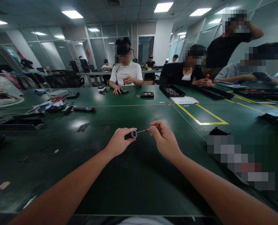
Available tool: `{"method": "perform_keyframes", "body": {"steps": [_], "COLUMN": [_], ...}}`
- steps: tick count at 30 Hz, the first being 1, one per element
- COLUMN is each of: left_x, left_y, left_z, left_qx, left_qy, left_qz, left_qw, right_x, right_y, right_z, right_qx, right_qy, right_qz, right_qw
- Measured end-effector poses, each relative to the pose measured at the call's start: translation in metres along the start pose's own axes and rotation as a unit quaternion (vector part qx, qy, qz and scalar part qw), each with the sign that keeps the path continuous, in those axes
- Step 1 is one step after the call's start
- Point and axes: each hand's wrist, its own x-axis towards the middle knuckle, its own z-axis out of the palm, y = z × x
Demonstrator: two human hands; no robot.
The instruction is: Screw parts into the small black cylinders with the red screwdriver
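Between the thumb and fingers of my left hand is a short black cylinder with a silvery round rim, its open end turned toward the right. My right hand pinches the red handle of a thin screwdriver. The metal shaft points left, and its tip is at or very near the cylinder's rim; whether they touch I cannot tell. Both hands are held above the green table, near its middle.
Left on the table lie a dark tool, red-handled scissors, cables and black trays. Across sits a person in white handling a small part. Ahead right are a parts tray and white paper. More people sit or stand at right.
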Motion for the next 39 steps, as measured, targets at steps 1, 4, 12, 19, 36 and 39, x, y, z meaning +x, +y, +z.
{"method": "perform_keyframes", "body": {"steps": [1,4,12,19,36,39], "left_x": [0.0,-0.001,0.002,0.001,-0.001,-0.001], "left_y": [0.0,0.004,0.002,0.002,0.004,0.003], "left_z": [0.0,-0.001,-0.005,-0.003,0.0,0.0], "left_qx": [-0.001,0.002,0.033,0.021,0.021,0.019], "left_qy": [-0.003,-0.016,0.004,0.002,-0.006,-0.006], "left_qz": [-0.001,0.012,0.033,0.012,0.011,0.008], "left_qw": [1.0,1.0,0.999,1.0,1.0,1.0], "right_x": [0.0,0.003,0.019,0.014,-0.001,-0.002], "right_y": [0.0,0.003,0.023,0.019,-0.006,-0.008], "right_z": [0.001,0.003,0.0,0.004,-0.003,-0.003], "right_qx": [0.01,0.038,0.231,0.197,-0.03,-0.061], "right_qy": [0.002,0.016,0.059,0.075,0.059,0.055], "right_qz": [0.002,0.015,0.18,0.082,-0.002,-0.008], "right_qw": [1.0,0.999,0.954,0.974,0.998,0.997]}}
